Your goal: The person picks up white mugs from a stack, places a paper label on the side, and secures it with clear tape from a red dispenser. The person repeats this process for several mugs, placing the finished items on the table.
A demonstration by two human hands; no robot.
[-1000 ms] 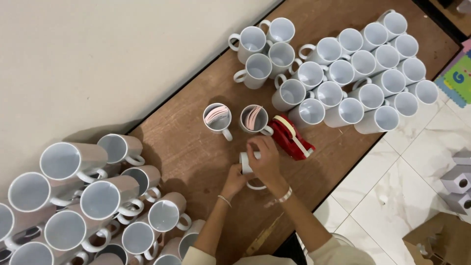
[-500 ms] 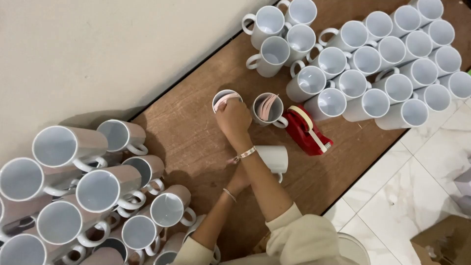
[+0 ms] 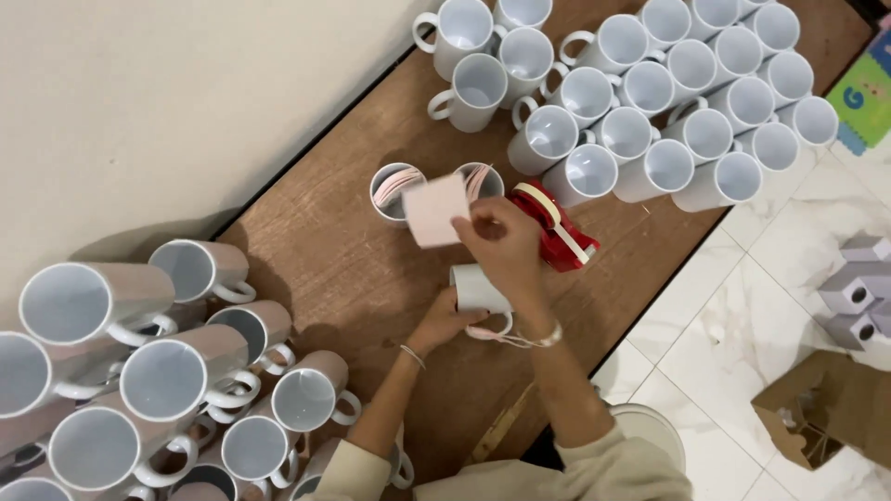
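Note:
My right hand (image 3: pixel 506 243) holds a small pale pink sheet of paper (image 3: pixel 434 210) up above the brown board (image 3: pixel 325 269), just in front of two upright white mugs that hold rolled pink sheets: one mug (image 3: pixel 394 190) to the left and another mug (image 3: pixel 481 178) to the right. My left hand (image 3: pixel 444 323) grips a plain white mug (image 3: pixel 477 289) lying on the board right below the right hand. A red tape dispenser (image 3: pixel 557 227) lies next to my right hand.
Several plain white mugs (image 3: pixel 650 102) stand packed at the board's far right. Several pink-wrapped mugs (image 3: pixel 167 371) are stacked on their sides at the near left. A cream wall (image 3: pixel 139 111) borders the board; a cardboard box (image 3: pixel 826 408) sits on the white tile floor.
My right hand reached into the left mug with rolled sheets, then drew back holding one pink sheet. My left hand stayed on the white mug.

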